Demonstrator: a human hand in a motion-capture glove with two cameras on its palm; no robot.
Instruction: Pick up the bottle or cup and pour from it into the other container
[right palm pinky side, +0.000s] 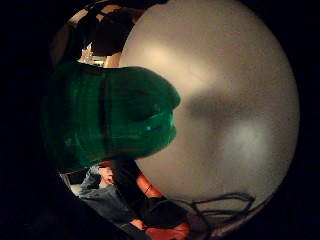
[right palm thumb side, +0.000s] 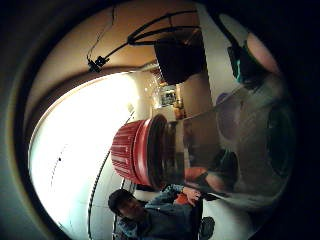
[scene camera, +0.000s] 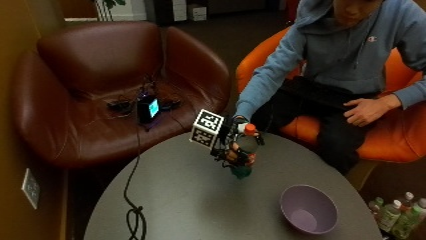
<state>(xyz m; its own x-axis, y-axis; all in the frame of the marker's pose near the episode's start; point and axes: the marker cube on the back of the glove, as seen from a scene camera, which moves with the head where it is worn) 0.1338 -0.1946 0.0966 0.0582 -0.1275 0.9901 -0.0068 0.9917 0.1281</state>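
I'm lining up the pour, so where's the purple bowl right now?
In the outside view the purple bowl sits on the round table, apart from the bottle gripped in the gloved right hand.

a green bottle (scene camera: 243, 152) with a ribbed red cap (right palm thumb side: 131, 151), a purple bowl (scene camera: 307, 209), a grey table (scene camera: 180, 200).

Outside view: set high, angled down across the table (scene camera: 200, 200).
Palm views: held close against the bottle (scene camera: 243, 150).
Shared: bottle (right palm pinky side: 110, 117) (right palm thumb side: 200, 150) and tabletop.
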